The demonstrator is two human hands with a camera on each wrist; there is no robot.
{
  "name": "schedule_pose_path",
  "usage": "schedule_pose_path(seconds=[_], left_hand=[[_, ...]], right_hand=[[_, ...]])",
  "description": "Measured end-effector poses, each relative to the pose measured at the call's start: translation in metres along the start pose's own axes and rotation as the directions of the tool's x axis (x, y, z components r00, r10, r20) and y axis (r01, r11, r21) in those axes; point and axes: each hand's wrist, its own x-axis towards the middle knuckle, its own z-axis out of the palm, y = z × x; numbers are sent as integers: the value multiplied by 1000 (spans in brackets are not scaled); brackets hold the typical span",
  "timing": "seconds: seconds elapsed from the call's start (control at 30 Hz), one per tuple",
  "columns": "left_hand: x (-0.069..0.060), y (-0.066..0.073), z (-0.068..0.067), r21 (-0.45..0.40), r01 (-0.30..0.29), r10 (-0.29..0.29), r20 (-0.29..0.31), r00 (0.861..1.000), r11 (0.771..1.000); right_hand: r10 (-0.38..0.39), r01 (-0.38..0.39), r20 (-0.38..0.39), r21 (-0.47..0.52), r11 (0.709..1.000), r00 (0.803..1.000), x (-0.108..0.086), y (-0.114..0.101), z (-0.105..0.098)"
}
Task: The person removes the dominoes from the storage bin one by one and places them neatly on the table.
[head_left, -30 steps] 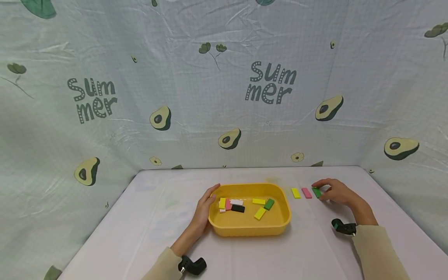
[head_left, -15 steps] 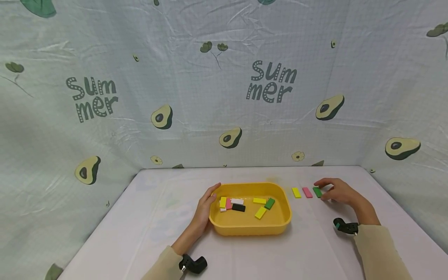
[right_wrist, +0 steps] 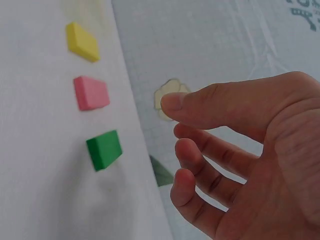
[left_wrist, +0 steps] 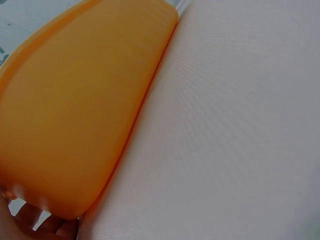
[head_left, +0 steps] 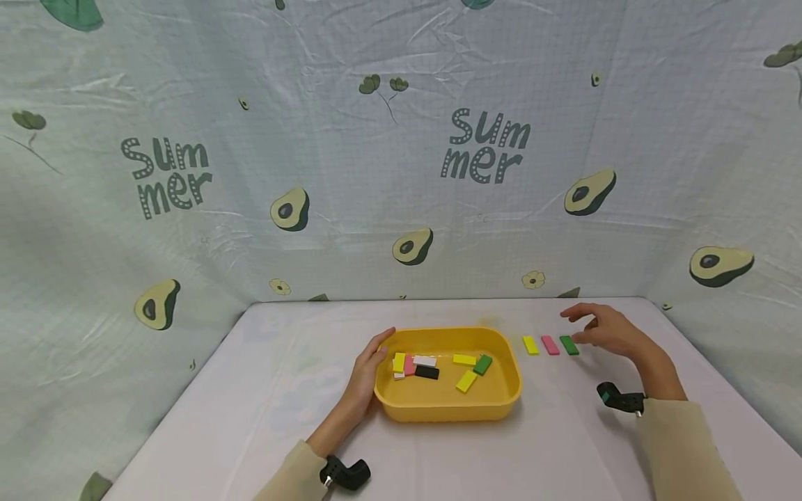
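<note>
My left hand [head_left: 358, 381] grips the left end of a yellow plastic bin [head_left: 447, 413], its fingers along the outer wall and thumb at the rim. In the left wrist view the fingers bend round a lower corner of the bin [left_wrist: 85, 100]. On the table to the right stand a yellow block [head_left: 530, 345], a pink block [head_left: 550, 345] and a green block [head_left: 569, 345] in a row, apart from each other. My right hand [head_left: 610, 332] hovers just beside the green block, fingers loosely bent and holding nothing. In the right wrist view, the hand [right_wrist: 240, 145] is apart from the green block [right_wrist: 105, 150].
Inside the bin lie several blocks: a left cluster with a black block [head_left: 427, 373] and a white block [head_left: 425, 361], and two yellow ones with a green block [head_left: 482, 364] at right. A patterned curtain [head_left: 351, 174] rises behind the white table [head_left: 301, 410].
My right hand has let go of the green block and lifted up and slightly right. The green block stays in the row. The left hand stays on the bin.
</note>
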Motion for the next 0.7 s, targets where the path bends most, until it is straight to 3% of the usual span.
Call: schedule_pose_path(seconds=[0.37,0.7], left_hand=[[0,-1,-1,-6,3,-3,1,1000,1000],[0,-1,-1,4,14,-14,4,1000,1000]], right_hand=[[-95,94,-64,-16,995,993,-5,-44,-4],[-239,239,-51,-4,971,970,-6,-76,7]])
